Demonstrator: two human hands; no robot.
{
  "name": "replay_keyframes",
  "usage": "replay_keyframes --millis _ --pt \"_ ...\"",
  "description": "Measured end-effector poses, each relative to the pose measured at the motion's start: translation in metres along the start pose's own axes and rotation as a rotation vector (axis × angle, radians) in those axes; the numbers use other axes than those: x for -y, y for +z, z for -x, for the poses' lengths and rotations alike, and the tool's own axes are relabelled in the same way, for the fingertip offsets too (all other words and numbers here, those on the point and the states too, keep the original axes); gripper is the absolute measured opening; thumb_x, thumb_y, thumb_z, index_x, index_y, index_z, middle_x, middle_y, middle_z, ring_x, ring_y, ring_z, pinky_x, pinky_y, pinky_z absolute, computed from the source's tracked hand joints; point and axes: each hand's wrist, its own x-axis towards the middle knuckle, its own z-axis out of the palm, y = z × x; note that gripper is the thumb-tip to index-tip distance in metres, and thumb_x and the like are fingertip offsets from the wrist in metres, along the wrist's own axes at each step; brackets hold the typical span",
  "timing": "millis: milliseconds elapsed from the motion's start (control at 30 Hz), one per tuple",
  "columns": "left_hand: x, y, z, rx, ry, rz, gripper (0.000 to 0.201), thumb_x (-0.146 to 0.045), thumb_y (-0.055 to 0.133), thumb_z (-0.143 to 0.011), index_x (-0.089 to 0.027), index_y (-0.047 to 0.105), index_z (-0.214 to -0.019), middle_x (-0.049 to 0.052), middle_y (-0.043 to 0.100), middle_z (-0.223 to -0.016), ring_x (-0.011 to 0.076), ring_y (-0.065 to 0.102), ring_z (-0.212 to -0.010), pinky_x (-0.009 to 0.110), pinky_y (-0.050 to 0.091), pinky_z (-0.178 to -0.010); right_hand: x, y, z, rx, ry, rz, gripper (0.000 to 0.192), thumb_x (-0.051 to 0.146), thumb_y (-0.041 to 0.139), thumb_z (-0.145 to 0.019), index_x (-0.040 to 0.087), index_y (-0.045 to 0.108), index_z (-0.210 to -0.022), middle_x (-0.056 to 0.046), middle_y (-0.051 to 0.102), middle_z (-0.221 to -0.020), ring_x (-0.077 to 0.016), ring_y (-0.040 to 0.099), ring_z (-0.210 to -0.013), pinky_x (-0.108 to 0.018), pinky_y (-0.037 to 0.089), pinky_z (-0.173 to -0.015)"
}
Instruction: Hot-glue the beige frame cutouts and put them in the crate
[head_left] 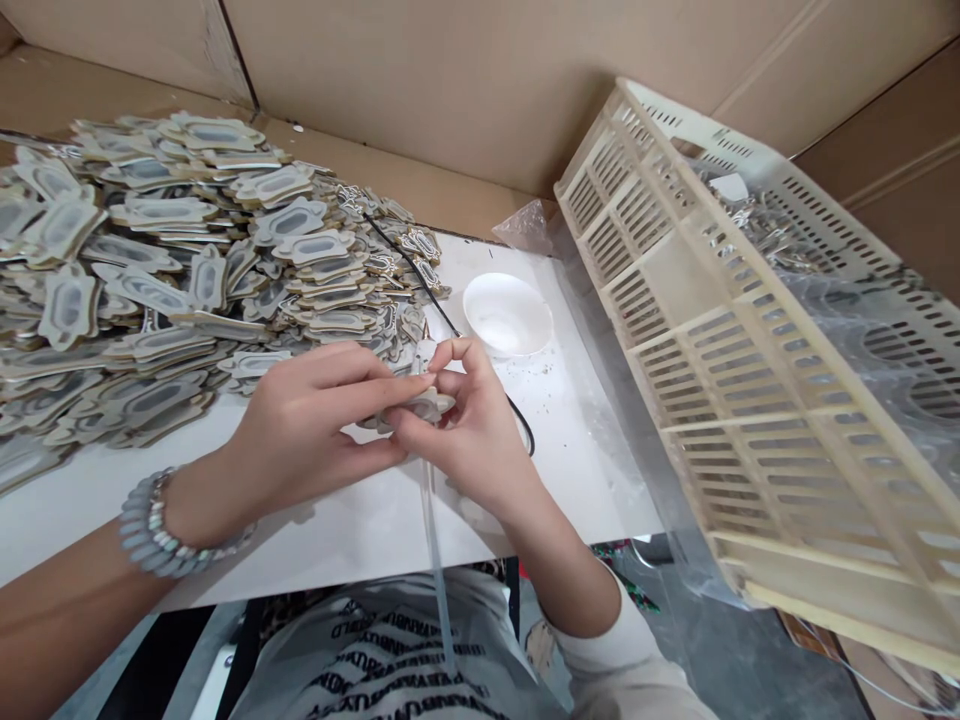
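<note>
My left hand (315, 425) and my right hand (469, 430) meet over the white table (337, 530), both pinching one small flat ornate piece (427, 406) with a scalloped beige edge. A thin clear tube (433, 520) runs from between my fingers down toward my lap. The right fingertips pinch its top end by the piece. A bead bracelet (161, 535) circles my left wrist.
A large heap of the same flat pieces (165, 270) covers the table's left half. A small white bowl (508, 315) stands just beyond my hands. A black cable (420, 280) crosses the heap. A tilted cream plastic crate (735, 330) lined with clear film fills the right. Cardboard walls stand behind.
</note>
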Motion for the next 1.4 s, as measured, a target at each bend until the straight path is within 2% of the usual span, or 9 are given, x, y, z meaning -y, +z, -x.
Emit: replay_keyframes --millis 200,400,500,600,733,900,1033,1167,1400 --pt "0.0 0.002 0.001 -0.012 -0.032 0.01 0.033 -0.022 0.064 -0.095 -0.038 0.062 -0.123 -0.002 0.07 -0.083 0.015 0.065 -0.069 0.028 0.054 -0.061 0.0 -0.011 0.006 -0.022 -0.067 0.084 0.041 0.03 0.076 -0.072 0.027 0.042 -0.096 0.008 0.064 -0.077 -0.0069 0.048 -0.052 -0.02 0.037 -0.049" --pt "0.001 -0.001 -0.001 -0.059 -0.061 -0.025 0.025 -0.025 0.068 -0.094 -0.031 0.067 -0.118 -0.002 0.067 -0.077 0.0146 0.062 -0.066 0.028 0.053 -0.062 -0.009 -0.055 0.025 -0.316 -0.395 0.542 0.029 0.028 0.066 -0.087 0.026 0.05 -0.112 -0.001 0.072 -0.098 -0.015 0.061 -0.074 -0.03 0.048 -0.07" --pt "0.002 -0.002 -0.001 -0.071 -0.045 -0.056 0.022 -0.025 0.069 -0.093 -0.026 0.069 -0.115 -0.002 0.065 -0.073 0.0134 0.061 -0.065 0.027 0.052 -0.062 -0.012 -0.072 0.036 -0.14 -0.412 0.913 0.021 0.025 0.064 -0.093 0.024 0.058 -0.113 -0.005 0.072 -0.106 -0.021 0.063 -0.092 -0.035 0.05 -0.079" --pt "0.004 -0.003 -0.001 -0.062 -0.085 -0.077 0.019 -0.026 0.068 -0.094 -0.023 0.072 -0.112 -0.003 0.061 -0.068 0.012 0.059 -0.063 0.025 0.049 -0.059 -0.014 -0.075 0.04 0.041 -0.368 1.168 0.036 0.023 0.069 -0.091 0.019 0.059 -0.125 -0.009 0.071 -0.111 -0.0268 0.06 -0.1 -0.04 0.052 -0.085" --pt "0.008 -0.006 -0.001 -0.077 -0.173 -0.1 0.019 -0.03 0.068 -0.093 -0.023 0.075 -0.11 -0.002 0.065 -0.071 0.0109 0.059 -0.06 0.023 0.047 -0.055 -0.018 -0.066 0.034 0.021 -0.332 1.383 0.053 0.018 0.071 -0.087 0.011 0.054 -0.136 -0.017 0.07 -0.122 -0.034 0.057 -0.111 -0.047 0.051 -0.091" --pt "0.014 -0.009 -0.003 -0.136 -0.202 -0.147 0.018 -0.029 0.07 -0.092 -0.024 0.076 -0.108 0.0 0.076 -0.085 0.0123 0.063 -0.065 0.025 0.052 -0.06 -0.024 -0.055 0.023 -0.011 -0.278 1.575 0.057 0.011 0.061 -0.084 0.01 0.054 -0.141 -0.016 0.074 -0.107 -0.0338 0.061 -0.098 -0.046 0.05 -0.081" --pt "0.017 -0.011 -0.003 -0.174 -0.261 -0.153 0.019 -0.031 0.071 -0.091 -0.026 0.077 -0.107 -0.001 0.073 -0.077 0.0129 0.06 -0.061 0.026 0.048 -0.056 -0.029 -0.055 0.018 -0.012 -0.313 1.577 0.058 0.007 0.052 -0.081 0.007 0.054 -0.139 -0.018 0.071 -0.104 -0.0322 0.059 -0.093 -0.044 0.051 -0.08" --pt "0.018 -0.014 -0.004 -0.227 -0.321 -0.1 0.019 -0.035 0.072 -0.09 -0.027 0.078 -0.106 -0.001 0.076 -0.083 0.0135 0.063 -0.065 0.027 0.05 -0.059 -0.029 -0.062 0.017 -0.038 -0.355 1.452 0.055 0.009 0.047 -0.082 0.008 0.054 -0.136 -0.017 0.07 -0.107 -0.0318 0.06 -0.096 -0.048 0.053 -0.087" --pt "0.015 -0.014 -0.006 -0.293 -0.368 -0.102 0.017 -0.034 0.072 -0.089 -0.025 0.078 -0.103 0.0 0.079 -0.093 0.0117 0.06 -0.064 0.026 0.05 -0.058 -0.015 -0.078 0.014 -0.103 -0.422 0.906 0.049 0.021 0.051 -0.083 0.017 0.054 -0.132 -0.013 0.069 -0.12 -0.0284 0.064 -0.108 -0.045 0.052 -0.094"
